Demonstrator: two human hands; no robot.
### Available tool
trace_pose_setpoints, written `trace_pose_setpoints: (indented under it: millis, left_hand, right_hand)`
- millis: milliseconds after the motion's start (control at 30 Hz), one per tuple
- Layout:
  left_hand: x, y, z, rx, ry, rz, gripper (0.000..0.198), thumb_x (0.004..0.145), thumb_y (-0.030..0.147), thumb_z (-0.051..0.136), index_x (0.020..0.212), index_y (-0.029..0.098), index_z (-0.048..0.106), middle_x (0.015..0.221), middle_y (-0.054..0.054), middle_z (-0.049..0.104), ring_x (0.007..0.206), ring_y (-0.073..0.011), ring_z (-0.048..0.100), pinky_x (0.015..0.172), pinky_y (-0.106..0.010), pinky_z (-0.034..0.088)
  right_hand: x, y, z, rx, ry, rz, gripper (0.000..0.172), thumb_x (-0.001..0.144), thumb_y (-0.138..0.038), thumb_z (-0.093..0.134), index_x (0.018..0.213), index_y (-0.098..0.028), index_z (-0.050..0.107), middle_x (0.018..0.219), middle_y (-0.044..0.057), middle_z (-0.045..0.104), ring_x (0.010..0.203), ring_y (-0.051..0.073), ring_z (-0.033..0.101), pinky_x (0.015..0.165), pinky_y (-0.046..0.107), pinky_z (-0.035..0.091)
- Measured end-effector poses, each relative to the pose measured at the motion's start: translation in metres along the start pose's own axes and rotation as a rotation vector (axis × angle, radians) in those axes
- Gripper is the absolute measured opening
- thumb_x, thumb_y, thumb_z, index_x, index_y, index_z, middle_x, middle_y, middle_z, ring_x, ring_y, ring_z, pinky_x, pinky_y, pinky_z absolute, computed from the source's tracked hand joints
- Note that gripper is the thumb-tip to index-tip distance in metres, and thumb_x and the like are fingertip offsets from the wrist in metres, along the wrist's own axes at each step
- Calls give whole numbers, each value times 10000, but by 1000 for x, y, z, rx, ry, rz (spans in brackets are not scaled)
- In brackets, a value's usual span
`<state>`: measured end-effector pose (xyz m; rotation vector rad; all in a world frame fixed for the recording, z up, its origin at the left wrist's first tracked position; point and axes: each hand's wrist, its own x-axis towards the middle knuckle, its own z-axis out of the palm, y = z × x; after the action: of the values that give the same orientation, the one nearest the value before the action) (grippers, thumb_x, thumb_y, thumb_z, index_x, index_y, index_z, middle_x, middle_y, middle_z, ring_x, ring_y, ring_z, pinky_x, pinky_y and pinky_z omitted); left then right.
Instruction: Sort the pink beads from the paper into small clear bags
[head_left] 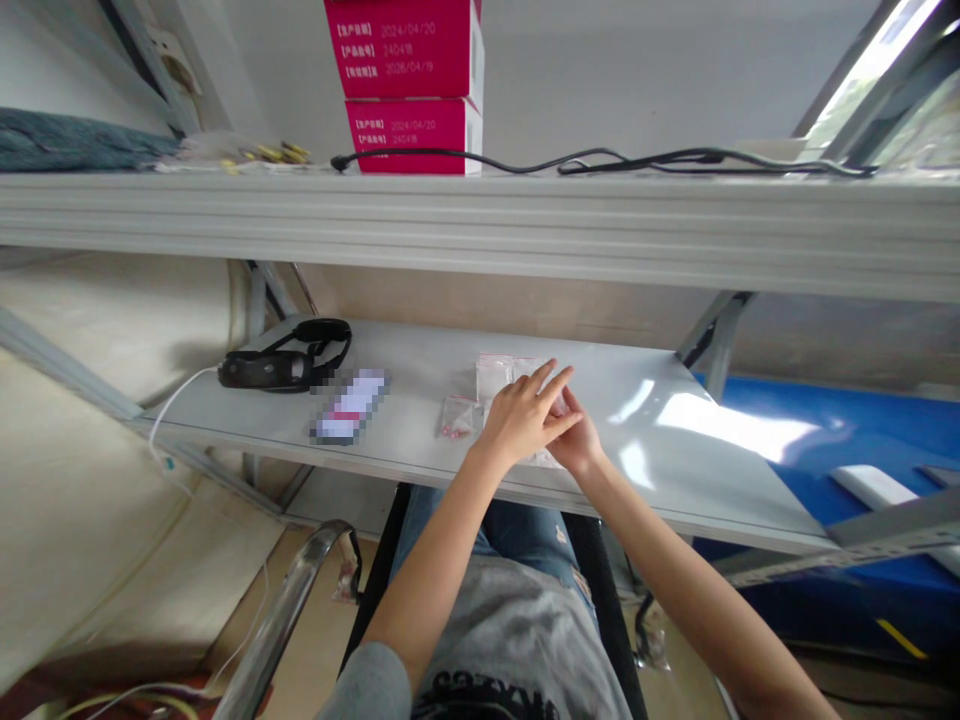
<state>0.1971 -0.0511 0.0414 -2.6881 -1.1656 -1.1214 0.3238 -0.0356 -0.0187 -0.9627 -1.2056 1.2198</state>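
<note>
Both my hands meet over the white worktable point(420, 440). My left hand point(521, 415) lies on top, fingers stretched out and slightly spread, over a small clear plastic bag point(546, 458). My right hand point(576, 438) is mostly hidden beneath the left one, fingers pinched on that bag's edge. Two more clear bags lie close by: one with small red bits point(457, 417) to the left and one flat bag point(493, 375) just behind my fingers.
A black headset point(289, 362) with a white cable and a blurred white item point(350, 405) lie at the table's left. Overhead, a shelf point(480, 225) carries two magenta boxes point(409, 85) and a black cable point(600, 160). A blue surface point(825, 430) is on the right.
</note>
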Motion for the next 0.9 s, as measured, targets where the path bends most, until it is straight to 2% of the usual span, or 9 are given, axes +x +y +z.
trace_pose_setpoints:
  millis: [133, 233, 333, 467, 700, 900]
  left_hand:
    - [-2, -3, -1, -55, 2, 0, 425, 853, 416, 474, 1237, 237, 453, 1338, -64, 455, 1174, -209, 469, 976, -359, 411]
    - [-2, -4, -2, -139, -14, 27, 340, 865, 378, 468, 1164, 218, 504, 1205, -58, 554, 1133, -187, 492, 967, -334, 417]
    - [-1, -5, -2, -209, -16, 20, 274, 876, 340, 460, 1095, 196, 537, 1105, -55, 592, 1085, -169, 512, 943, -315, 431]
    - [0, -7, -1, -262, 23, -17, 235, 874, 308, 471, 1069, 199, 543, 1072, -50, 596, 1072, -161, 515, 947, -321, 426]
    - [-5, -12, 1, -324, 100, -83, 184, 857, 275, 498, 1007, 191, 561, 1009, -52, 608, 1010, -163, 548, 914, -317, 439]
    - [-10, -22, 3, -408, 145, -88, 185, 814, 252, 560, 990, 196, 559, 991, -45, 606, 954, -167, 570, 866, -323, 476]
  right_hand:
    - [1, 2, 0, 282, 10, 148, 369, 802, -556, 439, 647, -222, 468, 440, -69, 316, 346, 81, 255, 321, 208, 239]
    - [3, 5, -1, 366, 13, 184, 359, 805, -503, 475, 599, -220, 396, 426, -88, 234, 341, 63, 161, 314, 197, 176]
    - [4, 5, 0, 450, -12, 211, 385, 800, -463, 507, 565, -216, 328, 421, -95, 195, 349, 55, 135, 315, 183, 168]
    - [4, 0, 0, 601, -64, 261, 427, 798, -407, 531, 538, -213, 254, 411, -102, 182, 350, 44, 90, 305, 164, 173]
    - [4, -2, -5, 788, -69, 435, 380, 869, -381, 433, 554, -208, 309, 379, -102, 215, 322, 43, 101, 278, 146, 158]
    - [4, -1, -11, 903, -95, 520, 396, 918, -405, 311, 573, -216, 262, 411, -99, 189, 318, 46, 126, 268, 142, 170]
